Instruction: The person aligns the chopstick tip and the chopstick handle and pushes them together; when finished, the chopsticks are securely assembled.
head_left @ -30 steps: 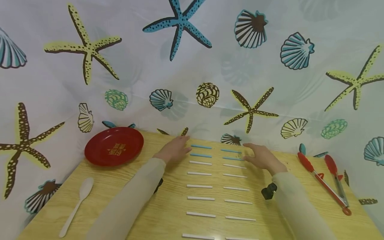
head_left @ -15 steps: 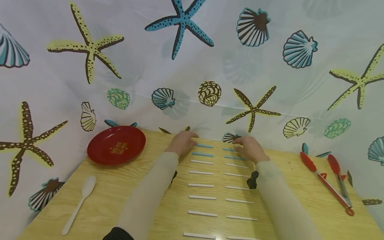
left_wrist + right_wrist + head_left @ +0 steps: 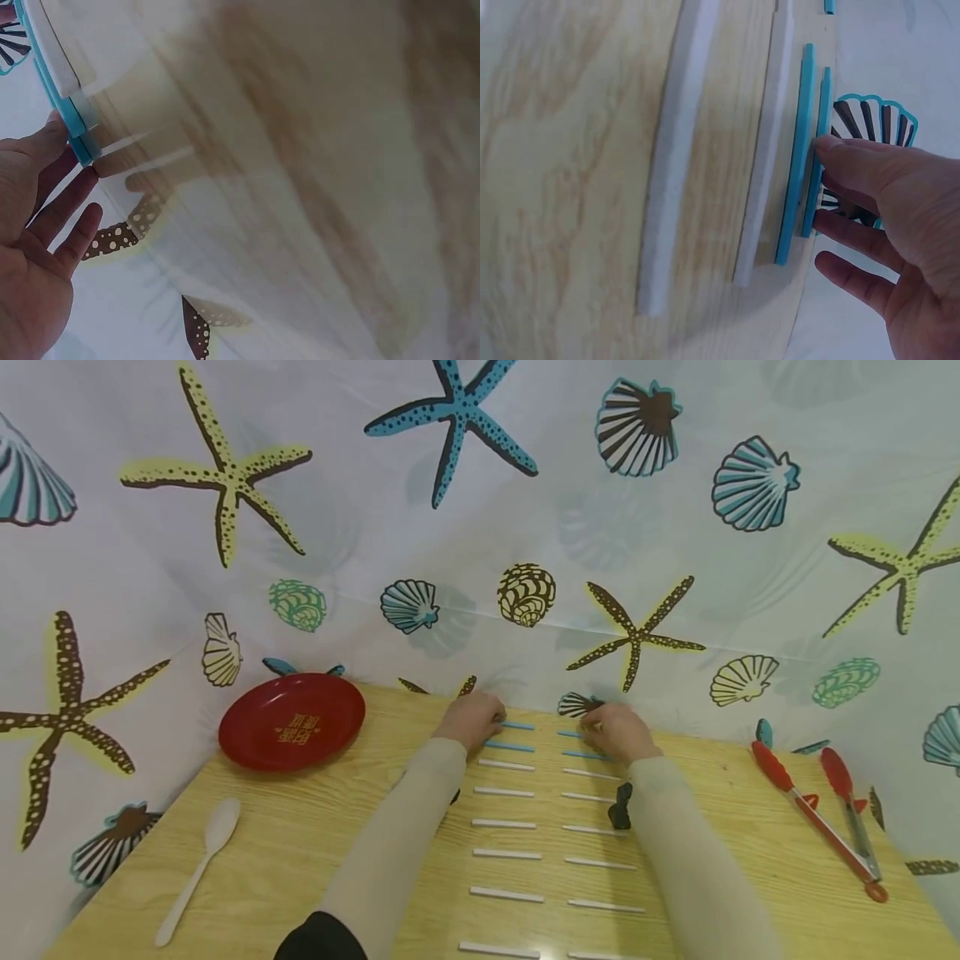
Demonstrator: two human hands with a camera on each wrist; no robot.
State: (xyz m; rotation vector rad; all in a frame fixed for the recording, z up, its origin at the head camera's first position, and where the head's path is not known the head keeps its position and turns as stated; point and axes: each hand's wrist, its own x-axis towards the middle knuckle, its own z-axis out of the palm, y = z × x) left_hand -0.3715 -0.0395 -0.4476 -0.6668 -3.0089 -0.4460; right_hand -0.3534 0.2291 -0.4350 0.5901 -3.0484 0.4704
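Two columns of thin sticks lie on the wooden table, blue ones at the far end and white ones nearer. At the left column, my left hand (image 3: 474,720) pinches the left end of the farthest blue stick (image 3: 519,726), beside a second blue stick (image 3: 512,747). My right hand (image 3: 619,732) is at the far end of the right column. Its thumb and index finger pinch the farthest blue stick (image 3: 819,124) there, the other fingers loosely bent. Close alongside lies another blue stick (image 3: 796,165), then a white stick (image 3: 765,157).
White sticks (image 3: 503,823) run in rows toward the near edge. A red plate (image 3: 255,727) sits at the back left, with a white spoon (image 3: 201,868) below it. Red-tipped tongs (image 3: 821,827) lie at the right. A shell-and-starfish patterned cloth (image 3: 465,527) hangs behind the table.
Both hands have moved inward over the far ends of the columns, and their fingers have closed on the farthest blue sticks. The sticks appear in the same places.
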